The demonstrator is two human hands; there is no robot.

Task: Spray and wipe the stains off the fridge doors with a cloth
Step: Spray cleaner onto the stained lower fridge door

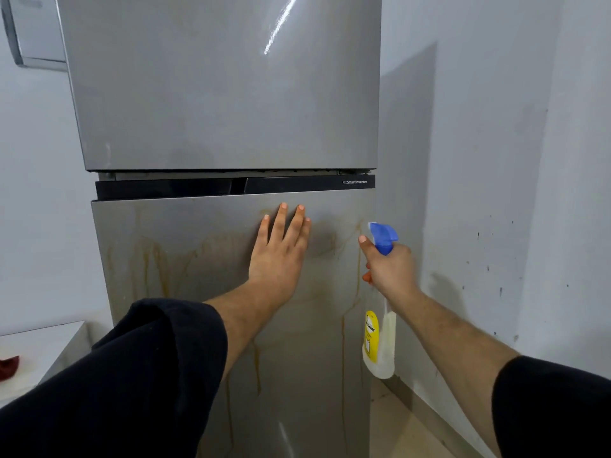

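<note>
1. white wall (496,160) on the right, peppered with small dark specks and scuffs
2. pale boxy unit (36,31) mounted up high on the left
3. white counter (43,345) low on the left
4. beige floor (406,421) at the bottom right

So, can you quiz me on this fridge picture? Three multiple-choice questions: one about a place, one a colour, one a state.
1. Where does the left hand rest? A) lower fridge door B) upper door C) wall
2. What colour is the spray bottle trigger head? A) red B) blue C) green
3. How does the lower door look? A) spotless B) streaked with brownish drips C) standing open
Answers: 1 A, its fingers lie flat below the black strip; 2 B, the blue head shows above the right hand gripping it; 3 B, stains run down the shut door.
</note>
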